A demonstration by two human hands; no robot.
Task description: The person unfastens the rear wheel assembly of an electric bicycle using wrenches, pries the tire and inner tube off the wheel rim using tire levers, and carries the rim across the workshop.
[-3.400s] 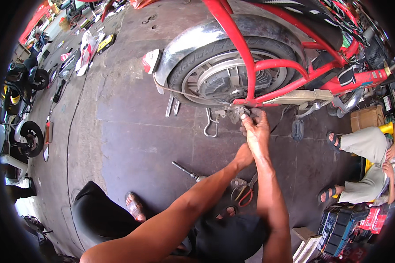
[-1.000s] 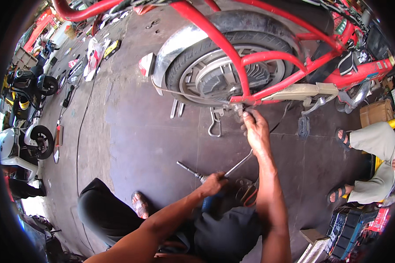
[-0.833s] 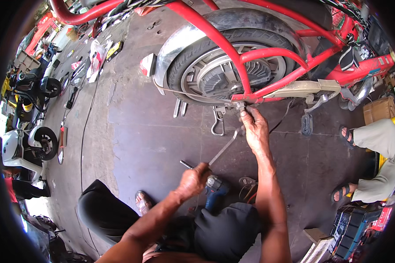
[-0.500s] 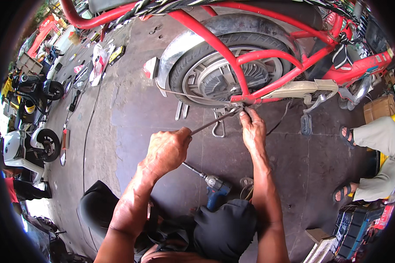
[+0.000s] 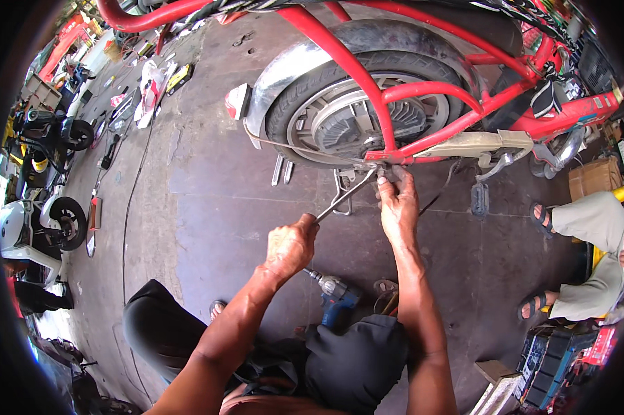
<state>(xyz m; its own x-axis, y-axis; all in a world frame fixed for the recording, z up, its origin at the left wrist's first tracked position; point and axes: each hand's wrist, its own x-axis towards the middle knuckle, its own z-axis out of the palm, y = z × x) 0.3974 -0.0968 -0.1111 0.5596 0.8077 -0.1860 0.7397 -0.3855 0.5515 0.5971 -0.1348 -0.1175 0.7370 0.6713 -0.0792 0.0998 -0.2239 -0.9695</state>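
My left hand (image 5: 291,247) is closed round the near end of a long metal wrench (image 5: 344,196). The far end of the wrench meets the axle area of a rear wheel (image 5: 429,111) on a red electric bike (image 5: 357,72). Beside that end, my right hand (image 5: 399,204) has its thumb and fingers pinched together at the axle, under the red frame; what they grip is too small to make out. A wire kickstand (image 5: 342,192) hangs just below the axle. A blue and black power drill (image 5: 338,299) with a long bit lies on the floor below my left hand.
A person's legs in light trousers (image 5: 589,218) and sandals are at the right. A cardboard box (image 5: 595,178) stands near the bike's front. Dark batteries (image 5: 557,360) are at lower right. A white scooter (image 5: 32,232) and a long cable (image 5: 126,214) are to the left.
My left hand has swung right and toward me, and the wrench now slopes more steeply. My right hand stays at the axle. The view has shifted slightly.
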